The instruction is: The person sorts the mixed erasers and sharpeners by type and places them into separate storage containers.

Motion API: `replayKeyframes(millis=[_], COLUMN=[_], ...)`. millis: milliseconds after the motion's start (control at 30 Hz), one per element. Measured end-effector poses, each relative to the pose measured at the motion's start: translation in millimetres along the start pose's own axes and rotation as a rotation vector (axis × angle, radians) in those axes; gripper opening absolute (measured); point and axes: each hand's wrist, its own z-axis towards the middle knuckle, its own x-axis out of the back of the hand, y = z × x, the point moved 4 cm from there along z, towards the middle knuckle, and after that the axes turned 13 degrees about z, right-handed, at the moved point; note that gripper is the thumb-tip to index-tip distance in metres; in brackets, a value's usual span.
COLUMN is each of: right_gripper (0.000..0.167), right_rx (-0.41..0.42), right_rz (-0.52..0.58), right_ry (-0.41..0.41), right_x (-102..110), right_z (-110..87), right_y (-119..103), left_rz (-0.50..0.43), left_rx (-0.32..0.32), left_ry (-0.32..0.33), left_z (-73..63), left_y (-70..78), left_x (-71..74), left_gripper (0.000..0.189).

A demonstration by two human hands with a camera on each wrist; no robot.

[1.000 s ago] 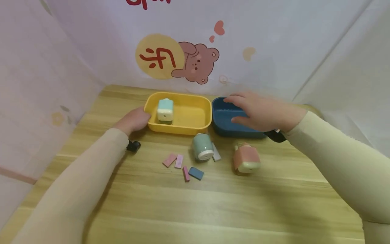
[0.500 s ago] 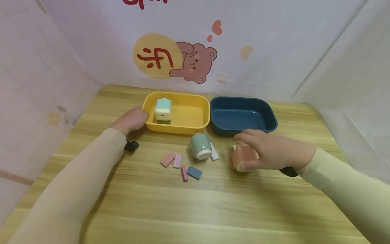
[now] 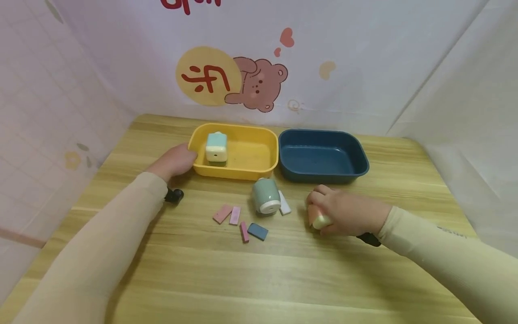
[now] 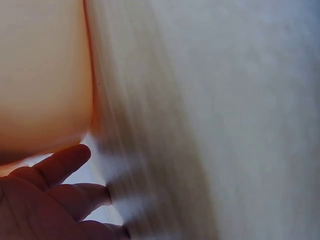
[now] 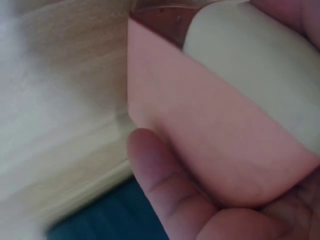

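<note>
My right hand (image 3: 344, 209) holds a pink and cream pencil sharpener (image 3: 317, 218) on the table, fingers wrapped around its sides. The right wrist view shows its pink body (image 5: 210, 120) with a see-through brown part, a finger against its side. At the left end of the yellow bin (image 3: 238, 173), my left hand (image 3: 174, 162) grips the wall; the left wrist view shows fingertips (image 4: 75, 156) beside the bin's edge. Inside this bin stands a light blue and cream pencil sharpener (image 3: 216, 147). A green sharpener (image 3: 266, 194) sits in front of the bins.
A dark blue bin (image 3: 323, 173) stands right beside the yellow one. Several small eraser-like blocks lie in front, among them a blue one (image 3: 258, 231), pink ones (image 3: 222, 213) and a white one (image 3: 284, 203) by the green sharpener. A printed cloth (image 3: 344, 99) hangs behind the table.
My right hand has come from above the blue bin down toward me and closed around the pink sharpener. The left hand has kept its place at the yellow bin.
</note>
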Motion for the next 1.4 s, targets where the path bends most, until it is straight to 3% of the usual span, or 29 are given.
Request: replayKeyframes(millis=[1133, 1400], right_gripper=[0.057, 0.053], right_rx=[0.023, 0.024], right_rz=[-0.001, -0.006], right_ry=[-0.068, -0.078], right_x=[4.6, 22.6], right_z=[6.1, 5.6], right_y=[-5.6, -13.5], left_rz=[-0.019, -0.022], left_rx=[-0.016, -0.015], left_ry=[0.0, 0.0], left_z=[-2.3, -0.4], left_y=[-3.8, -2.6], left_x=[-1.9, -2.6], left_gripper=[0.04, 0.037])
